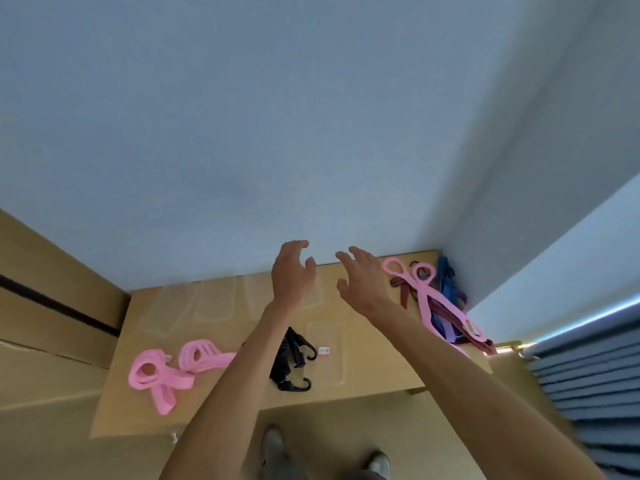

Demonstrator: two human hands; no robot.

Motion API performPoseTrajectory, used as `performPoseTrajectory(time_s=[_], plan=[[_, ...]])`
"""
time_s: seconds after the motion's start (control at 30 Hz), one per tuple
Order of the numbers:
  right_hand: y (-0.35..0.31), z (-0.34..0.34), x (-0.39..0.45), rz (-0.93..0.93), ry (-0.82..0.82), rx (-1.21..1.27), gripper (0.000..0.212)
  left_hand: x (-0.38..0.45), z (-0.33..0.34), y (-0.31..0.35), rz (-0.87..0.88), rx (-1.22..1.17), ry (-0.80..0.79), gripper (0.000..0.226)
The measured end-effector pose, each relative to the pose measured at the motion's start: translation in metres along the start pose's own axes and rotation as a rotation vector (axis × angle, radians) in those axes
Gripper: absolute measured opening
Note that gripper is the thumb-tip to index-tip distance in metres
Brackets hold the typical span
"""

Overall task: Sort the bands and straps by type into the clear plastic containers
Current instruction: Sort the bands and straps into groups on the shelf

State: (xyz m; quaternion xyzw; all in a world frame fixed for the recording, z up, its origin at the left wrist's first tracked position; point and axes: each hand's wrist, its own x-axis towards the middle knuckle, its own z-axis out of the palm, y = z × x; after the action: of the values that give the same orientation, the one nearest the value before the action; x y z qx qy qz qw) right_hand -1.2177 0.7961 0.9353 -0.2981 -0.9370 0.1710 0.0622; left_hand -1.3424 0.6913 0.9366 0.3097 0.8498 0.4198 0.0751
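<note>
Likely light and floppy, the pink straps [433,299] suit a mid-length pinch; left hand [292,275] and right hand [363,282] hover open, holding nothing.

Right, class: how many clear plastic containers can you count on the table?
4, though more may be hidden behind the arms: three along the back, one nearer the front.

Three clear plastic containers [211,303] stand in a row at the back of the table, and a fourth [327,351] sits nearer the front. Folded pink bands [173,370] lie front left, black hooked straps [294,358] at centre. A mixed pile [440,303] of pink, maroon and blue straps lies back right.
</note>
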Motion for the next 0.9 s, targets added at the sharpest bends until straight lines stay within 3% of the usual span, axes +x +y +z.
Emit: performPoseTrajectory(time_s=[0.33, 0.5, 0.67, 0.9], plan=[[0.191, -0.054, -0.076, 0.370, 0.031, 0.048, 0.047, -0.023, 0.156, 0.096, 0.094, 0.121, -0.347, 0.037], [0.263, -0.042, -0.102, 0.639, -0.179, 0.191, 0.029, -0.016, 0.224, 0.108, 0.107, 0.223, -0.523, 0.029], [0.305, 0.003, -0.128, 0.720, -0.497, 0.187, 0.033, -0.008, 0.285, 0.104, 0.047, 0.264, -0.630, 0.023], [0.336, 0.055, -0.118, 0.831, -0.576, 0.200, 0.029, 0.026, 0.347, 0.088, -0.064, 0.295, -0.701, 0.023]])
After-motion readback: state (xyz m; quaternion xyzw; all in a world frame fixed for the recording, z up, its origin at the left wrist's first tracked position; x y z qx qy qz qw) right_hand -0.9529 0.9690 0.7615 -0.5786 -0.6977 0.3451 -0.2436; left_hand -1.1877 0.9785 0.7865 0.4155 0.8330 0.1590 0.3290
